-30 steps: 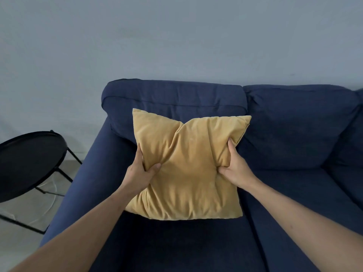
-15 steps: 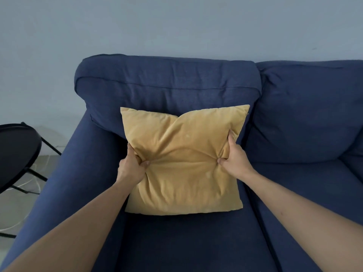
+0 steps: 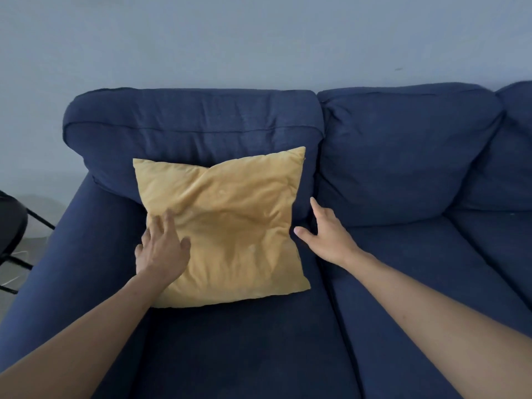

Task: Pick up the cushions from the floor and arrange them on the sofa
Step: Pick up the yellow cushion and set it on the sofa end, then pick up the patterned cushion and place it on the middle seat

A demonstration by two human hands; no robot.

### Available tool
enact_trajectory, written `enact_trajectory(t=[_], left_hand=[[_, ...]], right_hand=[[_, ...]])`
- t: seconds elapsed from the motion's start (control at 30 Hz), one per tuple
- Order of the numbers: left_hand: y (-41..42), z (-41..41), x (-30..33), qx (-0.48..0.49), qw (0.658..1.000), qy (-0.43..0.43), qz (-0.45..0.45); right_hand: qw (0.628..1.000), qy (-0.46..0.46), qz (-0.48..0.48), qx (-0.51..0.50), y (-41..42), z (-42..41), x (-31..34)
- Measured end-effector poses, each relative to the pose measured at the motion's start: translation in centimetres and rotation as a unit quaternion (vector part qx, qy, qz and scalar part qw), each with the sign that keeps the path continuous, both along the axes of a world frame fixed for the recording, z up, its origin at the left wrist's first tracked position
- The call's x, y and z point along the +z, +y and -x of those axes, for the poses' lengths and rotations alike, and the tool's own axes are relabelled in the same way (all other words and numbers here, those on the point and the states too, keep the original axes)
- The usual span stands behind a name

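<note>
Head view: a yellow cushion [image 3: 227,226] stands on the seat of a dark blue sofa [image 3: 403,156], its top edge leaning against the left back pillow and its lower edge resting on the seat cushion. The left hand [image 3: 162,250] lies flat over the cushion's lower left part, fingers [image 3: 168,221] spread and blurred, palm down, not gripping anything. The right hand [image 3: 328,236] hovers just to the right of the cushion's right edge, open with fingers extended and thumb pointing toward the fabric; whether the thumb touches the cushion cannot be told. Between the two hands sits the creased middle of the cushion. Both bare forearms reach in from the bottom corners. Far to the left of the left hand, beyond the sofa's armrest, a black round desk [image 3: 10,223] shows partly at the edge.
</note>
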State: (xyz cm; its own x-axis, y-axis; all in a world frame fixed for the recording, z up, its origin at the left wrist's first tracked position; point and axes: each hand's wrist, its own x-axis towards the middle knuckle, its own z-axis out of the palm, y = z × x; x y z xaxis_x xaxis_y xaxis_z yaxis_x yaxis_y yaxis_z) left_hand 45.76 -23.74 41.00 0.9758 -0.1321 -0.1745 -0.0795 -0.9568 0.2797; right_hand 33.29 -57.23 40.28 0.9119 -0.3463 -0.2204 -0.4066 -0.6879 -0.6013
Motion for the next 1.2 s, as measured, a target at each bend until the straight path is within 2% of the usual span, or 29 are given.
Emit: enact_trajectory(t=[0.1,0.37,0.53,0.67,0.9,1.2], left_hand=[[-2.9,4.3,1.1,-0.050,0.998,-0.015,-0.027],[-14.9,18.2,4.0,-0.107,0.994,-0.009,-0.017],[-23.1,29.4,3.5,-0.125,0.992,-0.009,0.026],[-27.8,37.3,1.7,-0.145,0.989,0.010,0.024],[-32.5,49.6,-3.9,-0.191,0.979,0.066,0.036],[-32.9,59.8,-16.1,-0.251,0.960,0.115,0.043]], right_hand=[[1.000,0.000,0.015,0.004,-2.4,4.6,1.9],[0.999,-0.004,0.043,-0.009,-12.3,19.8,5.7],[0.999,0.012,0.035,-0.032,-18.9,31.4,5.7],[0.998,0.034,0.029,-0.039,-23.1,39.3,4.6],[0.996,0.074,-0.002,-0.046,-26.9,51.3,-1.6],[0.990,0.111,-0.042,-0.073,-26.2,60.9,-15.1]])
